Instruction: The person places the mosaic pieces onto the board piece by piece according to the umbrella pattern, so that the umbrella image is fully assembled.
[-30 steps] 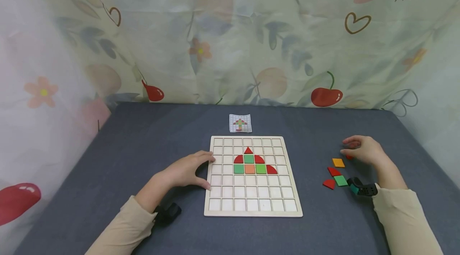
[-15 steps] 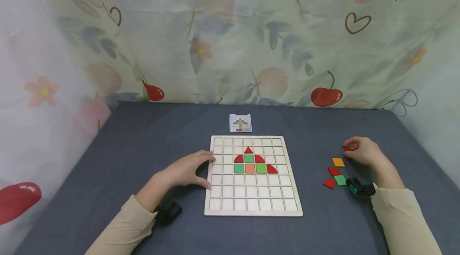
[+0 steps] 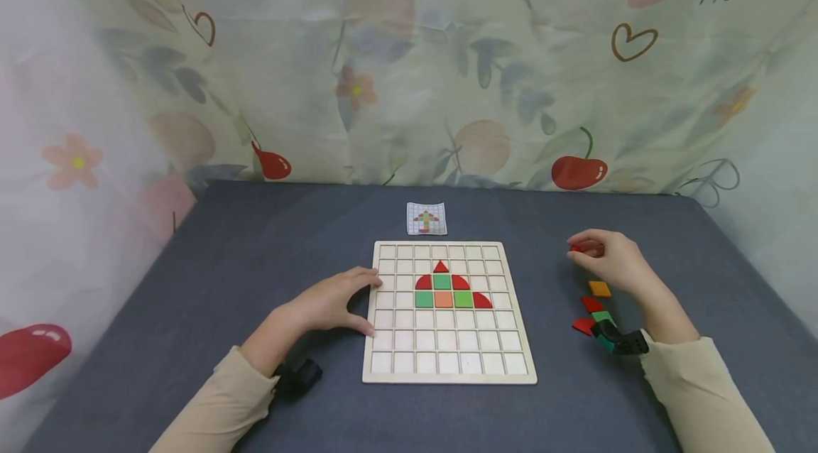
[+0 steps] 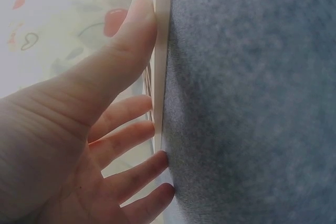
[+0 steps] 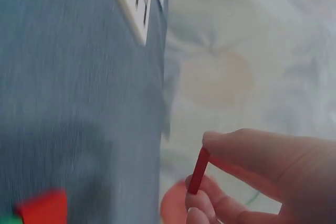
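Note:
My left hand (image 3: 329, 302) lies along the left edge of the white grid board (image 3: 450, 378), its thumb and fingertips touching the frame with the fingers spread. In the left wrist view the thumb (image 4: 134, 38) rests against that pale edge. On the board, a red triangle (image 3: 441, 267) tops rows of green squares, an orange square (image 3: 443, 299) and red quarter-round tiles. Above the table at the right, my right hand (image 3: 610, 260) pinches a thin red tile (image 5: 198, 170) between thumb and fingers. It is edge-on in the right wrist view, so its outline is hidden.
Loose tiles lie right of the board: a yellow-orange one (image 3: 599, 289), two red ones, the nearer at the left (image 3: 583, 326), and a green one (image 3: 603, 316) partly behind the wrist strap. Behind the board lies a small pattern card (image 3: 427, 219). A printed curtain hangs behind the table.
My right hand has picked up the red tile from the table and moved left and slightly away with it. The left hand has stayed at the board's edge.

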Available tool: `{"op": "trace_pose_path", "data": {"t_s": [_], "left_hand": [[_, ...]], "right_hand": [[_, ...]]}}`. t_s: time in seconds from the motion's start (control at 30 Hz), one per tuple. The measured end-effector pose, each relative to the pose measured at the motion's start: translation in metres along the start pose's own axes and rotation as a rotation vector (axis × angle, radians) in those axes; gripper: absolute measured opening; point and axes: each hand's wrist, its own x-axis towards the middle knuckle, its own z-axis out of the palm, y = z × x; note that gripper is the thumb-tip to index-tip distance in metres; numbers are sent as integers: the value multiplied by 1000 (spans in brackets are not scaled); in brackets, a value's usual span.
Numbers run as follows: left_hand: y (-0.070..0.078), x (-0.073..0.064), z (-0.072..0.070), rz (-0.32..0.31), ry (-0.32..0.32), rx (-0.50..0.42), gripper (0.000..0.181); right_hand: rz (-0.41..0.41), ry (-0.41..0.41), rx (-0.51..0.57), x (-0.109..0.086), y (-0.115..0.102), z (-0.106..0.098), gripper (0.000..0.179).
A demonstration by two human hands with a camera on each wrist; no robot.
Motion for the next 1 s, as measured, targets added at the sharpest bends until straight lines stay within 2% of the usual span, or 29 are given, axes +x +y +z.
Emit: {"op": "trace_pose_path", "data": {"t_s": [0.2, 0.47, 1.0], "left_hand": [[0, -1, 0, 4, 5, -9, 76], [0, -1, 0, 15, 2, -7, 77], [-2, 0, 0, 16, 2, -15, 77]], "right_hand": [[-71, 13, 30, -2, -31, 15, 31], [-178, -20, 65, -5, -64, 40, 23], [-378, -159, 160, -6, -110, 85, 14]]}}
